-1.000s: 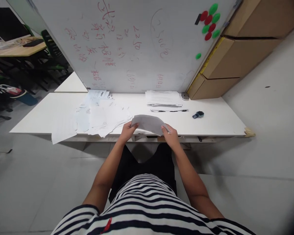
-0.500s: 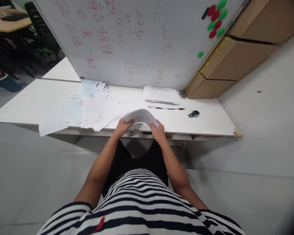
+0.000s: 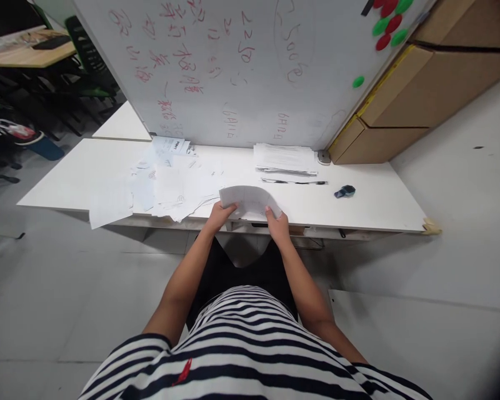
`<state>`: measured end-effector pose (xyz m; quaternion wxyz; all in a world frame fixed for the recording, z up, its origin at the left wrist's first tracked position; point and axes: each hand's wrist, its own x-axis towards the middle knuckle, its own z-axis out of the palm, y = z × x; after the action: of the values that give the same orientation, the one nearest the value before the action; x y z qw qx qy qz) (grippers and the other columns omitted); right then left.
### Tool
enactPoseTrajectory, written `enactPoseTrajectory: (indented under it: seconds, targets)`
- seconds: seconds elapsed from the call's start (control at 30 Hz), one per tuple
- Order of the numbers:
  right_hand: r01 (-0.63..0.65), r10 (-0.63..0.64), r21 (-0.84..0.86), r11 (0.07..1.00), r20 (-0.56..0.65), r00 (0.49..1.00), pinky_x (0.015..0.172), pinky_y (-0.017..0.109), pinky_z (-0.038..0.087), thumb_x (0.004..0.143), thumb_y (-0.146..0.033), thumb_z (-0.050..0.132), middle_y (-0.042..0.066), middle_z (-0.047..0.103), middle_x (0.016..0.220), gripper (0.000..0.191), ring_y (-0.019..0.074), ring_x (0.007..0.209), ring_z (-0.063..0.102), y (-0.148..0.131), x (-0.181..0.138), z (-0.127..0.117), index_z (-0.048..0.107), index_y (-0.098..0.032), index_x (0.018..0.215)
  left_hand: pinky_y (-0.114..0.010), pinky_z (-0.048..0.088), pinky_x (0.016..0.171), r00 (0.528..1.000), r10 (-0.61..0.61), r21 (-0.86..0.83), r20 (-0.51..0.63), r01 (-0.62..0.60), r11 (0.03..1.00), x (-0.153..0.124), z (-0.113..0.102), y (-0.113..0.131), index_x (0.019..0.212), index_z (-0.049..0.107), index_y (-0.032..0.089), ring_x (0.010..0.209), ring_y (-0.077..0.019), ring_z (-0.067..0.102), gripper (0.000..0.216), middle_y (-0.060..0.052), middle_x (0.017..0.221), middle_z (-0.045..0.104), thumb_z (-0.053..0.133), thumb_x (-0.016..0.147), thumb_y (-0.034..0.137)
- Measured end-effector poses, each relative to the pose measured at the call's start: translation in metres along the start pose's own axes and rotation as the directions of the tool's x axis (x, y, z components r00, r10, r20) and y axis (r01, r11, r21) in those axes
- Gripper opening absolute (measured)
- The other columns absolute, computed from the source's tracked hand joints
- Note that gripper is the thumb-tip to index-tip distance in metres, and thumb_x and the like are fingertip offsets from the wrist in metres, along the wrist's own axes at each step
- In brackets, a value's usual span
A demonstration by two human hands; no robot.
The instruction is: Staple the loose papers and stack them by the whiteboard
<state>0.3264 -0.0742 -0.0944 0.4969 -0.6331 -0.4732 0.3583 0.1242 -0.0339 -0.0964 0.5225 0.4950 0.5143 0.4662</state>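
Observation:
A curved white sheet of paper (image 3: 250, 199) is held up over the front edge of the white table (image 3: 312, 203); I cannot tell if it is one sheet or several. My left hand (image 3: 221, 214) grips its left side, thumb on the near face. On the opposite side my right hand (image 3: 278, 223) pinches it the same way. Left of my hands, loose papers (image 3: 166, 189) lie spread and overlapping, one hanging past the table edge. Behind the held paper sits a neat paper stack (image 3: 285, 158), with a thin dark-and-white strip (image 3: 295, 181) in front of it.
A whiteboard (image 3: 233, 72) with red writing and round magnets stands along the table's back. Cardboard boxes (image 3: 400, 91) are piled at the right. A dark wristwatch-like object (image 3: 345, 191) lies on the table's right part. A blue bin (image 3: 45, 147) stands on the floor at far left.
The held paper has opened out from a tight arch to a flatter curve, showing its near face with faint marks. The whole view has shifted, so things appear further right.

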Motion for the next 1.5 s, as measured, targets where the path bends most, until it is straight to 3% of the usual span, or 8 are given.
enactPoseTrajectory:
  seconds: [0.1,0.33,0.47,0.6,0.67,0.77,1.07,1.5]
  targets:
    - [-0.084,0.084,-0.015,0.996,0.008,0.996,0.093,0.038,0.046,0.080,-0.050,0.055,0.013,0.069,0.109,0.045,0.0275,0.107,0.062,0.011,-0.005,0.001,0.068,-0.013,0.104,-0.038,0.049,0.086,1.000,-0.010,0.095,0.009,0.009,0.995,-0.002,0.004,-0.004,0.100,0.070,0.013,0.098,-0.0278,0.063,0.049,-0.009,0.103,0.071,0.071,0.068,0.050]
    - [-0.071,0.069,-0.046,0.996,-0.040,0.997,0.097,0.041,0.044,0.080,-0.048,0.055,0.016,0.070,0.106,0.044,0.0290,0.110,0.061,0.028,-0.024,-0.016,0.069,-0.012,0.100,-0.036,0.049,0.081,0.993,0.040,0.270,0.109,-0.068,0.960,-0.012,0.020,0.003,0.090,0.070,0.014,0.090,-0.0256,0.063,0.043,-0.005,0.090,0.071,0.061,0.076,0.054]
    - [-0.145,0.140,-0.022,0.989,-0.152,0.978,0.091,0.040,0.049,0.076,-0.048,0.062,0.014,0.071,0.102,0.041,0.0293,0.105,0.064,0.041,-0.047,-0.050,0.069,-0.013,0.097,-0.033,0.047,0.084,0.954,0.182,0.317,0.238,-0.254,0.914,-0.014,0.030,0.027,0.106,0.066,0.020,0.097,-0.0227,0.061,0.041,-0.004,0.104,0.068,0.050,0.086,0.052]
    - [-0.293,0.336,0.204,0.934,-0.220,0.916,0.067,0.035,0.057,0.067,-0.043,0.073,0.011,0.073,0.087,0.038,0.0246,0.075,0.069,0.062,-0.072,-0.082,0.069,-0.013,0.089,-0.040,0.033,0.102,0.882,0.355,0.592,0.311,-0.472,0.653,0.012,0.036,0.034,0.128,0.052,0.022,0.126,-0.0281,0.043,0.046,-0.010,0.132,0.053,0.049,0.088,0.045]
    - [-0.346,0.424,0.339,0.875,-0.189,0.886,0.052,0.031,0.055,0.065,-0.040,0.076,0.007,0.072,0.079,0.036,0.0190,0.059,0.065,0.069,-0.082,-0.091,0.068,-0.013,0.087,-0.046,0.029,0.103,0.892,0.348,0.751,0.289,-0.436,0.496,0.032,0.038,0.026,0.130,0.049,0.018,0.128,-0.0336,0.038,0.052,-0.015,0.133,0.050,0.055,0.085,0.043]
    - [-0.390,0.496,0.482,0.785,-0.112,0.861,0.041,0.024,0.049,0.061,-0.036,0.080,0.005,0.071,0.083,0.039,0.0143,0.057,0.061,0.069,-0.091,-0.098,0.067,-0.014,0.091,-0.044,0.036,0.090,0.924,0.269,0.839,0.272,-0.365,0.405,0.054,0.039,0.008,0.119,0.055,0.016,0.109,-0.0331,0.050,0.042,-0.016,0.114,0.059,0.055,0.084,0.041]
    - [-0.475,0.462,0.422,0.772,0.140,0.876,0.035,0.022,0.038,0.060,-0.036,0.081,0.004,0.068,0.075,0.038,0.0115,0.051,0.053,0.062,-0.086,-0.104,0.068,-0.012,0.086,-0.035,0.038,0.075,0.856,0.287,0.755,0.431,-0.516,0.405,0.062,0.032,-0.004,0.097,0.060,0.020,0.087,-0.0240,0.053,0.037,-0.007,0.094,0.062,0.063,0.078,0.051]
    - [-0.480,0.469,0.414,0.773,0.137,0.873,0.037,0.023,0.037,0.057,-0.036,0.082,0.004,0.066,0.071,0.037,0.0111,0.051,0.050,0.061,-0.071,-0.094,0.067,-0.011,0.081,-0.034,0.036,0.073,0.843,0.262,0.733,0.471,-0.539,0.416,0.063,0.029,0.000,0.097,0.060,0.020,0.082,-0.0226,0.052,0.038,-0.006,0.091,0.061,0.060,0.080,0.054]
